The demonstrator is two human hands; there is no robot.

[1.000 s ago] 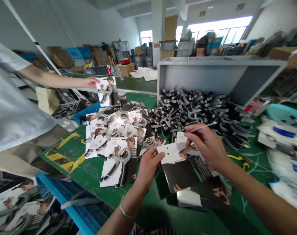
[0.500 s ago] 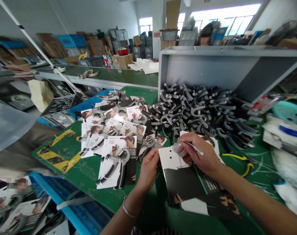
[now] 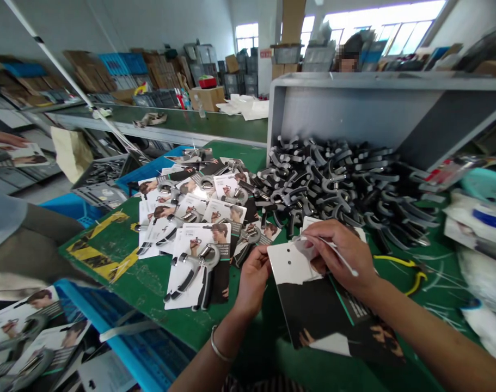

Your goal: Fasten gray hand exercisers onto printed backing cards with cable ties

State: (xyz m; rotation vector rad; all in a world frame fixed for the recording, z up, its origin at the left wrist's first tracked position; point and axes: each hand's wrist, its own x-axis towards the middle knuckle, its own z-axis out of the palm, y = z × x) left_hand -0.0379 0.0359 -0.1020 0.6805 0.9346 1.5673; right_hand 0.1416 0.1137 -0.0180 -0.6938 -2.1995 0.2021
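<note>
Between my hands is a black and white printed card [image 3: 308,305] with two small holes near its left corner. My left hand [image 3: 252,280] pinches that corner. Above the card's upper part, my right hand [image 3: 342,256] is closed on a thin white plastic tie [image 3: 341,255], whose end sticks out to the right. More card shows behind the right hand. To the left, a hand grip [image 3: 198,269] is mounted on a printed card on the green table [image 3: 141,294], beside several similar carded grips [image 3: 190,207].
Loose black and grey hand grips [image 3: 333,179] spill from a grey bin [image 3: 354,111]. Yellow-handled pliers [image 3: 415,272] lie at right near white ties and plastic bags [image 3: 480,223]. A blue crate [image 3: 112,332] stands lower left. Another person's hand [image 3: 6,138] holds a card at far left.
My right hand has moved slightly, and the white tie now points further down to the right. At far left, another person's hand with a card has come into clearer view.
</note>
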